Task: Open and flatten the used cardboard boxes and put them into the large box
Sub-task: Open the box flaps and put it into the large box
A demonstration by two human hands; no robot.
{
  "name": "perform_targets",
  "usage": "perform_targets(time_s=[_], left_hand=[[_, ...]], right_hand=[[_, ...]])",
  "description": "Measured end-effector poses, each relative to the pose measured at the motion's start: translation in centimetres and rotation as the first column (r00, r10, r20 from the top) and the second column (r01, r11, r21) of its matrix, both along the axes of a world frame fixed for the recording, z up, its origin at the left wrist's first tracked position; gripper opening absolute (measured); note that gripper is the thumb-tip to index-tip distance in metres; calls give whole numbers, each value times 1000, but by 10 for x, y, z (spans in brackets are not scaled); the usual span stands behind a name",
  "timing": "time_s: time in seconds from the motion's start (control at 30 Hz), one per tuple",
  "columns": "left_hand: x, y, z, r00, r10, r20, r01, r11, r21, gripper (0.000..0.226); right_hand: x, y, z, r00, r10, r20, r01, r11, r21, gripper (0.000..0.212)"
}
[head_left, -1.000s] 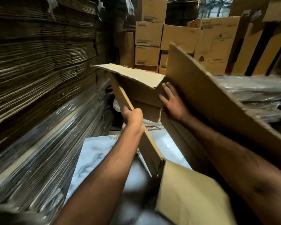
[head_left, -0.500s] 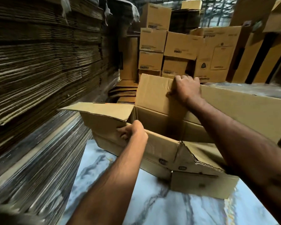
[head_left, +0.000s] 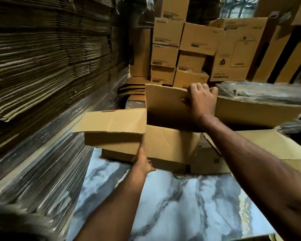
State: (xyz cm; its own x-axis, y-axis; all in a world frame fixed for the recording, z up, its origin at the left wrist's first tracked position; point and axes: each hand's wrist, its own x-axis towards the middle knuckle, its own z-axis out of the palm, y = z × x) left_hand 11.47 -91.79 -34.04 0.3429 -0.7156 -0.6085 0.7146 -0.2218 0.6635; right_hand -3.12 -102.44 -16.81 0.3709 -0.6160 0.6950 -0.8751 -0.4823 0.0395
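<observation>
An opened brown cardboard box (head_left: 169, 143) rests on the marble-patterned floor (head_left: 189, 202) with its flaps spread. My left hand (head_left: 142, 162) presses against the box's near wall at the lower left corner, just under the left flap (head_left: 111, 120). My right hand (head_left: 201, 100) is curled over the top edge of the far flap (head_left: 163, 98), which stands upright. The near right flap (head_left: 268, 145) lies spread out under my right forearm. The box's inside is dark. I cannot tell which box is the large one.
A tall stack of flattened cardboard sheets (head_left: 42, 66), partly plastic-wrapped, lines the left side. Closed cartons (head_left: 195, 42) are piled at the back. A plastic-wrapped bundle (head_left: 268, 93) sits behind the box on the right.
The box has settled lower onto the floor. My left hand dropped from the near wall's top edge to its lower left corner. My right hand stays on the far flap.
</observation>
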Motion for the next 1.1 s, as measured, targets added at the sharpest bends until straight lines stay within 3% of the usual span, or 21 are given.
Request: perform_targets(time_s=[0.13,0.27,0.33,0.5,0.57,0.73,0.93,1.1], left_hand=[[-6,-3,4,996,54,-72,-59,996,-69,77],[-1,-7,4,996,85,-33,-88,989,-120,56],[4,-1,4,998,56,-41,-63,983,-173,51],[11,21,-3,998,-42,-39,32,976,-214,32],[10,28,-11,996,-82,-31,73,972,-225,26],[1,46,-33,992,-122,-35,114,976,-187,21],[-9,71,-67,978,-187,-92,177,979,-105,4],[-26,100,-105,906,-413,-92,406,910,-87,19]], right_hand=[[-7,4,-12,1000,-19,-1,19,1000,21,34],[-11,9,-27,979,139,-151,-118,983,143,24],[-14,11,-41,957,195,-215,-156,970,185,28],[-20,29,-75,952,236,-196,-163,931,328,30],[-24,35,-82,947,230,-225,-143,927,346,40],[-37,50,-114,886,266,-379,-82,896,436,56],[-52,80,-187,870,310,-383,-4,782,623,61],[-83,96,-231,853,338,-399,75,676,733,66]])
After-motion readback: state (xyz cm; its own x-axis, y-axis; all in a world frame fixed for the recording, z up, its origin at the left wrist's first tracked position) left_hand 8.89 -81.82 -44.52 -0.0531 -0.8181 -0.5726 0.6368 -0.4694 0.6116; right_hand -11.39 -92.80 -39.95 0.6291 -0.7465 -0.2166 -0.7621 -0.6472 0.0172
